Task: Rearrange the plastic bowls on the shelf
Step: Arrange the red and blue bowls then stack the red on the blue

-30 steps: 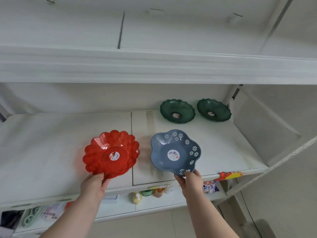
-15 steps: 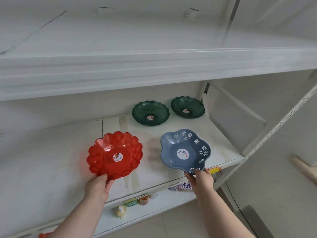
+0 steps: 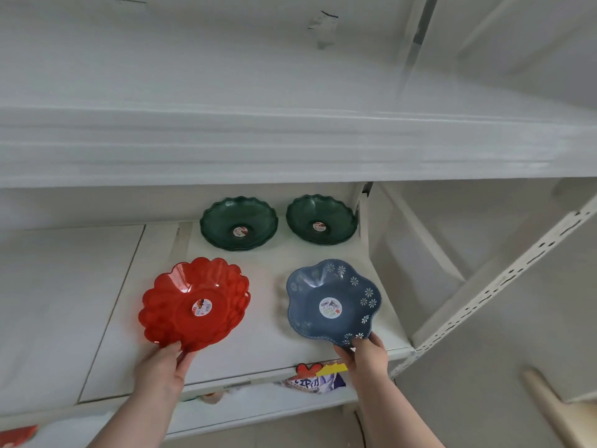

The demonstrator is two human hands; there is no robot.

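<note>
My left hand (image 3: 163,367) grips the near rim of a red scalloped plastic bowl (image 3: 193,303), held tilted over the white shelf (image 3: 268,347). A blue flower-shaped bowl (image 3: 332,302) with white daisy prints is held by its near edge in my right hand (image 3: 366,354), to the right of the red one. Two dark green scalloped bowls stand side by side at the back of the shelf, the left green bowl (image 3: 239,223) and the right green bowl (image 3: 321,219). Each bowl has a round sticker in its middle.
A deep white shelf board (image 3: 290,147) hangs above. The shelf's right side panel (image 3: 365,221) and a perforated upright (image 3: 504,279) bound the right side. Below the front edge sit a packet (image 3: 315,381) and small items on a lower shelf. A wooden handle (image 3: 549,405) shows at lower right.
The view has swung and both bowls have shifted towards the shelf's right end, ending in front of the green bowls. Both hands keep their grip.
</note>
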